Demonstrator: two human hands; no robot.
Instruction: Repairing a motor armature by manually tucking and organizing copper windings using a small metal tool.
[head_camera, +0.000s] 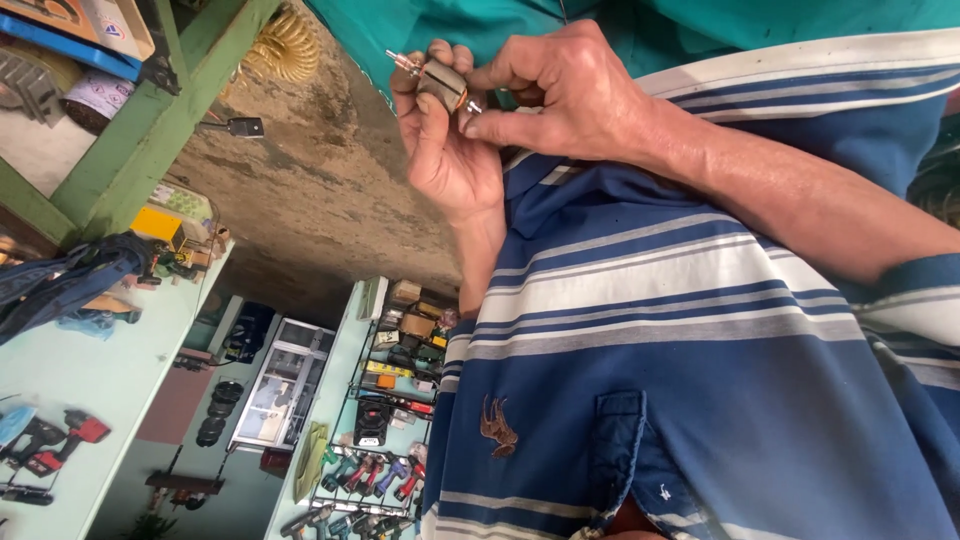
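A small motor armature (441, 84), with a grey core, a copper-coloured end and a thin metal shaft, is held up in front of a blue and white striped shirt (680, 380). My left hand (450, 150) has its palm towards me and wraps its fingers around the armature's body. My right hand (565, 90) reaches in from the right, with thumb and fingertips pinching the armature's near end by the shaft. The shaft tip sticks out at the upper left of my left hand.
A teal cloth (450, 25) lies behind the hands. A green frame (150, 120) with a coiled yellow hose (285, 45) is at upper left. Pale shelves (60, 400) carry power drills, and a wire rack (385, 450) of tools and boxes stands below.
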